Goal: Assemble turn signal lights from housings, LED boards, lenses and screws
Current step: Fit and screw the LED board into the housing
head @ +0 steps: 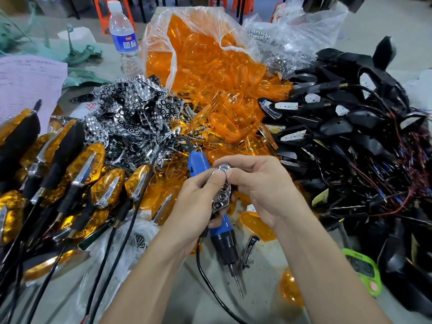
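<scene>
Both hands meet at the middle of the table over a chrome reflector piece with round cups, held upright. My left hand grips its left side, thumb on its upper part. My right hand pinches its top end. A blue electric screwdriver lies under the hands, bit pointing toward me. Whether a housing sits behind the reflector is hidden. Orange lenses spill from a clear bag at the centre back. Black housings with wires pile up on the right. Loose chrome reflectors heap at centre left.
Finished amber lights with black stems lie in rows on the left. A water bottle stands at the back. A green timer sits at the right front. A bag of screws is behind the lenses. The screwdriver's black cord runs toward me.
</scene>
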A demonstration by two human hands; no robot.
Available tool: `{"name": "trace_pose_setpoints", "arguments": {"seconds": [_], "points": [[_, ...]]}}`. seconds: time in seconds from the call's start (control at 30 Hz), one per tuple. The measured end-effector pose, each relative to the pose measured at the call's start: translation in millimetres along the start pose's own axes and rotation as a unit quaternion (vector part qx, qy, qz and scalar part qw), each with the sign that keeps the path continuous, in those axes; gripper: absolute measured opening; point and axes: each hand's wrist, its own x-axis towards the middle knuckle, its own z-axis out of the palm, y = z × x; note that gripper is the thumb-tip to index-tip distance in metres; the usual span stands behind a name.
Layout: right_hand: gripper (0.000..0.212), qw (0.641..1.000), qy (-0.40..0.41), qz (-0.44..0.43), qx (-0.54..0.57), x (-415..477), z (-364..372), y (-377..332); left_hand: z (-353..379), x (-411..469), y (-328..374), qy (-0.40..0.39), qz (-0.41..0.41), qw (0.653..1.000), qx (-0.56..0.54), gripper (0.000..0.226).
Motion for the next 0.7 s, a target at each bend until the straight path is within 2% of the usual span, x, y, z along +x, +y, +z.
{"name": "trace_pose_setpoints", "arguments": {"seconds": [0.17,0.3,0.4,0.47,0.6,0.7], "points": [[0.022,0.999,0.001,0.021,0.031,2,8,0,9,3,1,0.068,0.011,0.997,-0.035,0.036],[0.035,0.996,0.026,0.041,0.074,-2,15,4,17,15,14,0.132,0.002,0.983,-0.128,0.041],[0.052,0.999,0.027,0.037,0.019,-18,24,18,14,24,25,0.141,-0.016,0.971,-0.192,0.059],[0.055,0.999,0.008,0.029,-0.012,-29,30,25,10,28,28,0.121,-0.008,0.967,-0.224,0.062],[0.043,1.000,0.021,0.022,-0.006,-44,32,26,3,30,31,0.094,-0.001,0.961,-0.260,0.059],[0.015,0.998,0.022,0.036,-0.040,-50,31,21,-1,29,33,0.108,0.029,0.959,-0.262,0.056]]}}
